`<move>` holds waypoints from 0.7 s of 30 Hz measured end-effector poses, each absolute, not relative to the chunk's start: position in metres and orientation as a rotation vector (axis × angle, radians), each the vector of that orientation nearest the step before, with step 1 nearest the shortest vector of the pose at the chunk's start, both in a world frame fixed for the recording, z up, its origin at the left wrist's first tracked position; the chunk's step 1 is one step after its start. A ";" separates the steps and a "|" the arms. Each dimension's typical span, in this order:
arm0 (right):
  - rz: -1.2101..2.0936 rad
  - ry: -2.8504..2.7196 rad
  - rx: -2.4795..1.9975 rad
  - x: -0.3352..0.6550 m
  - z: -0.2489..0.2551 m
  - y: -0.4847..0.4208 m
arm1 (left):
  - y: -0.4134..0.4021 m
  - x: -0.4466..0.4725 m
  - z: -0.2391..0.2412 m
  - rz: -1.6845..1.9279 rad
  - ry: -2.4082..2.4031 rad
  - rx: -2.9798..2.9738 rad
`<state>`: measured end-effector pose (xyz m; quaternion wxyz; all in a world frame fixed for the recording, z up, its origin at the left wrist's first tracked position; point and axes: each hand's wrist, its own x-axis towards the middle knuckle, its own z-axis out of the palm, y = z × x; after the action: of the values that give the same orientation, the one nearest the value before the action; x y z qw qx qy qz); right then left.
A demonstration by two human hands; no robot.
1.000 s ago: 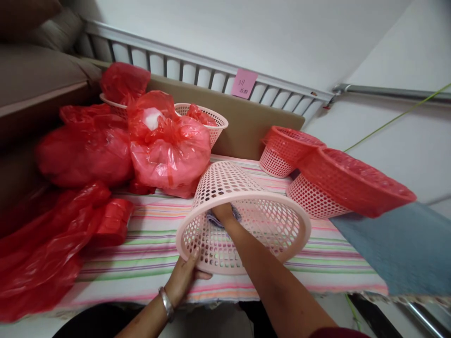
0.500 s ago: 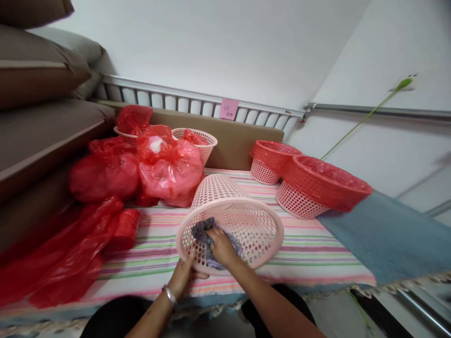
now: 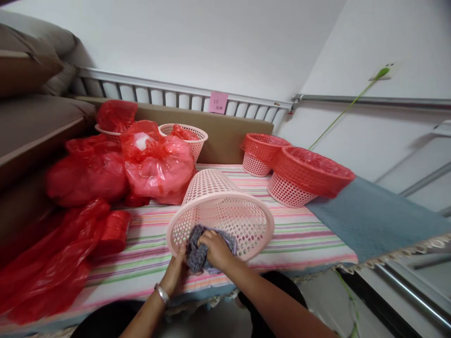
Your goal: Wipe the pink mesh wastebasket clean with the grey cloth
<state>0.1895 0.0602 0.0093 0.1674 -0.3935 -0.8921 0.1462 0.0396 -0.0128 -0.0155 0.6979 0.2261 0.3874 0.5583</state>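
Note:
A pale pink perforated basket [image 3: 225, 206] lies on its side on the striped cloth, its mouth turned toward me. My right hand [image 3: 215, 249] is closed on a grey rag [image 3: 196, 251], pressing it against the basket's lower rim. My left hand [image 3: 175, 274], with a silver bangle at the wrist, grips the same rim from below on the left, thumb up along the edge.
Red plastic bags [image 3: 155, 162] pile up at the back left, with more red plastic [image 3: 52, 263] at the near left. Red baskets [image 3: 310, 173] stand at the back right, beside a blue cloth [image 3: 373, 220]. A metal rail runs along the wall behind.
My right hand has drawn back from deep inside the basket to its lower rim, bringing the grey rag with it. The left hand stays on the rim.

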 end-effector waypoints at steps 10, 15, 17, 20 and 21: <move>0.233 -2.343 -1.421 0.157 -0.005 0.167 | -0.016 0.029 -0.004 1.165 0.950 0.574; 0.176 -2.248 -1.522 0.147 -0.012 0.198 | -0.019 0.010 0.002 1.105 1.138 0.719; 0.183 -2.259 -1.550 0.146 -0.012 0.202 | -0.020 0.006 0.000 1.128 1.158 0.721; 0.212 -2.308 -1.570 0.145 -0.007 0.203 | -0.018 0.006 -0.005 1.117 1.192 0.716; 0.222 -2.325 -1.578 0.145 -0.005 0.201 | -0.016 0.007 -0.007 1.114 1.191 0.720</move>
<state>0.1452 0.2008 -0.0050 0.1608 -0.5525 -0.8141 0.0778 0.0074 -0.0164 -0.0071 0.6286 0.3143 0.5196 0.4860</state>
